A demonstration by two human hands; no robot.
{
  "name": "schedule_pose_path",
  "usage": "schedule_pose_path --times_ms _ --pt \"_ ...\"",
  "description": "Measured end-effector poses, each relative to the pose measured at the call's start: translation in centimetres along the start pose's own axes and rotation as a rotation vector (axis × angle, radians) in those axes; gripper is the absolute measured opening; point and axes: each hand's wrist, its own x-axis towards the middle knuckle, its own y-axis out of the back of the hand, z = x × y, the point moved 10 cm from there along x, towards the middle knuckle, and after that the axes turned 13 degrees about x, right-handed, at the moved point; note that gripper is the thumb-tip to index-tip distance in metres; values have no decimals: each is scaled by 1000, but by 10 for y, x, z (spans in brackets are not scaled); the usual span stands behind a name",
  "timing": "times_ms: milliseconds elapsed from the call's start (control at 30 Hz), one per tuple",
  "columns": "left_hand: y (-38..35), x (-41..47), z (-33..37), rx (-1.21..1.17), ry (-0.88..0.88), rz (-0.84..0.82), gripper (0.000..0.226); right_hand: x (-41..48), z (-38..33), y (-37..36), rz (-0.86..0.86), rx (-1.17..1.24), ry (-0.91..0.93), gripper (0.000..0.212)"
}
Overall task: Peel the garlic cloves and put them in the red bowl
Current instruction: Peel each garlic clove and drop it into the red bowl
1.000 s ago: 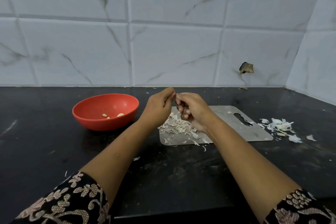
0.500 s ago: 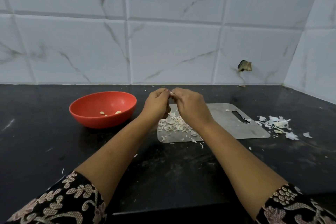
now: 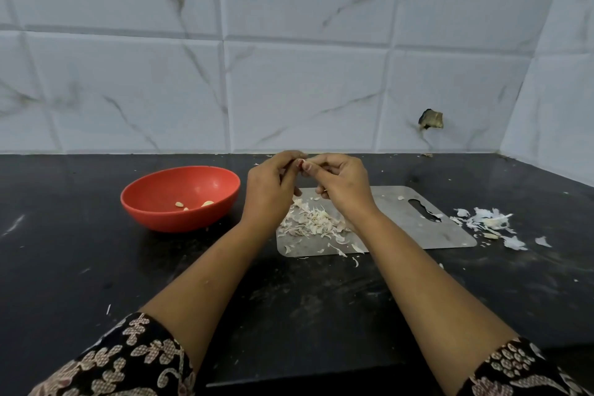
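Bowl (image 3: 180,198) left of board (image 3: 401,222)

Left hand (image 3: 270,190), right hand (image 3: 340,183) pinch mostly hidden garlic clove (image 3: 302,164). Red bowl (image 3: 180,219) at hands' 9 o'clock holds peeled cloves (image 3: 208,203). Peel pile (image 3: 313,220) on board (image 3: 401,225) at 6 o'clock; loose skins (image 3: 488,222) at board's 3 o'clock.

A grey metal cutting board (image 3: 398,230) lies on the black counter (image 3: 64,267), with a marbled tile wall (image 3: 289,90) beyond, its chipped hole (image 3: 431,119) far right.

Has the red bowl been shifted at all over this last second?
No. The red bowl sits just as far left of the steel cutting board as before; only the head camera's view drifted slightly.
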Motion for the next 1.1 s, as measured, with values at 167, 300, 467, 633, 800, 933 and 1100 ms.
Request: schedule_pose_path --times_ms 167,300,467,633,800,933,1100 --pt "-4 -1 -17 -270 199 -8 14 -1 0 2 37 59 -6 3" --pt "-8 -4 -21 -422 278 -42 11 -1 -6 2 33 18 33 4" --pt "-12 -5 -22 -521 324 -68 9 2 -5 -6 -58 -163 61 4" --pt "-14 -6 -23 -481 314 -92 6 1 -5 -15 -154 -358 83 7" --pt "-9 -2 -18 -282 220 -85 13 -1 -5 -21 -225 -492 109 8" --pt "-10 -2 -19 -262 212 -102 12 -3 0 -24 -267 -447 40 11" --pt "-12 -1 -23 -340 262 -123 7 -3 -6 -23 -237 -382 80 4"
